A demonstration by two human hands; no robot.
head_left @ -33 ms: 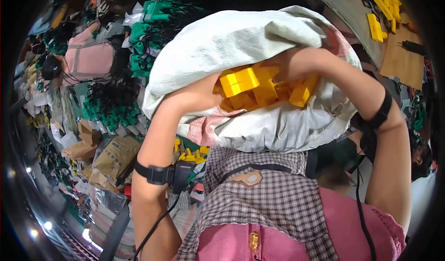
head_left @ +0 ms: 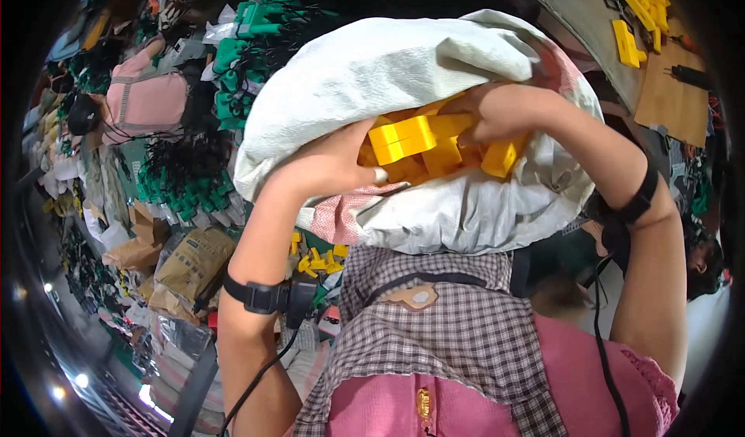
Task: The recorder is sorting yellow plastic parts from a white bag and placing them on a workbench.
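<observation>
A white woven sack with pink-red patches lies in front of my body, its mouth gaping. Inside is a heap of yellow plastic parts, blocky and glossy. My left hand reaches into the left side of the mouth against the heap; its thumb shows, while the other fingers are hidden. My right hand comes in from the right, its fingers curled and closed on a yellow plastic part beside the blocky one. The sack's upper flap hangs over the back of the heap.
Green parts with black cords are piled at the left, near a person in pink. Brown paper sacks stand lower left. More yellow parts lie beneath the sack, and others rest at upper right by a wooden board.
My right hand has shifted slightly and shows more clearly, with the yellow part under its fingers tilted differently. My left thumb has come into view over the heap's edge.
</observation>
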